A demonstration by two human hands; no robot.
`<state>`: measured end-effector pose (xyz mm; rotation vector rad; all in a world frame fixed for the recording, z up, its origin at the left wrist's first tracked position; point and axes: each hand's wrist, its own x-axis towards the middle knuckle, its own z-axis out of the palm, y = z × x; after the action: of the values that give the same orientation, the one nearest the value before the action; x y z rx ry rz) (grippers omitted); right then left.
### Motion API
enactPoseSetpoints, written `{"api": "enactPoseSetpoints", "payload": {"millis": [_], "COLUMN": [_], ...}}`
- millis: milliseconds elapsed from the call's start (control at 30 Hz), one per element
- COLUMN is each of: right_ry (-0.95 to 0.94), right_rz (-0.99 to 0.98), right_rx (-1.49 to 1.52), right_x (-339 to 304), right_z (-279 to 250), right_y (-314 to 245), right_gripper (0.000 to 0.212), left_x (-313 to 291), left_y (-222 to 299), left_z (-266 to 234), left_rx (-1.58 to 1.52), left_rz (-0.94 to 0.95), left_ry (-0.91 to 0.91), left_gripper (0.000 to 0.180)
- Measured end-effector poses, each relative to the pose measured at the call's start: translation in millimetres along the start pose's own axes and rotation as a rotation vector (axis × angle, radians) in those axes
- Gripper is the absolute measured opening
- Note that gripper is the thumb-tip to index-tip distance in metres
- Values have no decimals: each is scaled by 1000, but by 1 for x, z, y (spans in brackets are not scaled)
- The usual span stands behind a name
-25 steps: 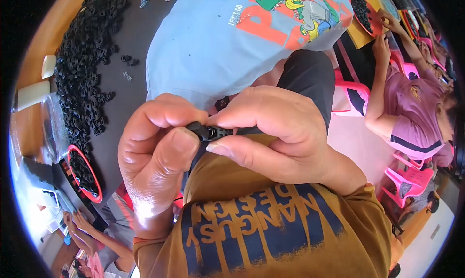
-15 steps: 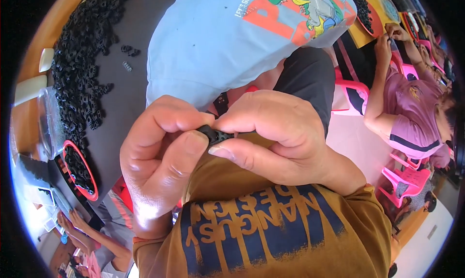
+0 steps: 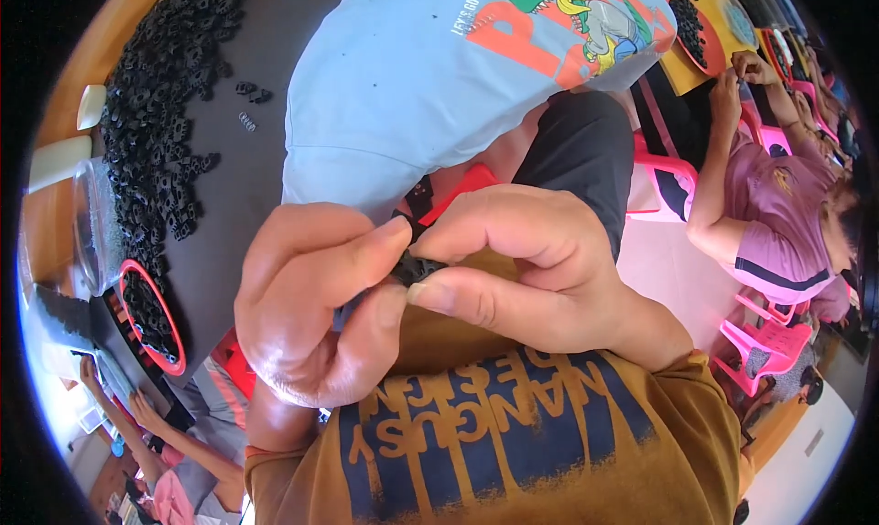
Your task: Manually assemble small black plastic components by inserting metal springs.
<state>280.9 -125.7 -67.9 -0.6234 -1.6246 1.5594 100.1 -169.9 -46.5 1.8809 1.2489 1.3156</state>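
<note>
A small black plastic part (image 3: 417, 268) is held in front of my chest, mostly covered by fingertips. My left hand (image 3: 316, 296) is closed around its left side, with thumb and fingers bent. From the right, my right hand (image 3: 549, 273) pinches the part between thumb and forefinger. The two hands nearly touch at the part. Whether a smaller piece is also between the fingers cannot be made out. A light blue printed cloth (image 3: 385, 95) is spread beyond the hands, with a few thin springs on it.
Along the left, a large heap of black plastic parts (image 3: 151, 113) lies on the dark table (image 3: 243, 173). A loose spring (image 3: 246, 121) lies beside it. Nearer is a red-rimmed tray (image 3: 182, 346) of black parts. Co-workers sit at right and lower left, by pink chairs (image 3: 778, 342).
Both hands have come slightly lower. My left hand has turned and its fingers have shifted around the black part, which is more hidden now. My right hand keeps its pinch.
</note>
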Motion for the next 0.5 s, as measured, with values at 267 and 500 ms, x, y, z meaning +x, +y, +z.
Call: {"api": "enactPoseSetpoints", "payload": {"millis": [267,500], "right_ry": [-51,-69], "right_rz": [-42,-46], "right_rx": [-29,-100], "right_x": [0,-3], "right_z": [-5,-7], "right_y": [-6,-6], "right_gripper": [12,13], "left_x": [5,6], "left_y": [-2,3], "left_z": [-7,-4], "left_rx": [-317,-252], "left_rz": [-162,-247], "left_ry": [-62,-92], "left_gripper": [24,22]}}
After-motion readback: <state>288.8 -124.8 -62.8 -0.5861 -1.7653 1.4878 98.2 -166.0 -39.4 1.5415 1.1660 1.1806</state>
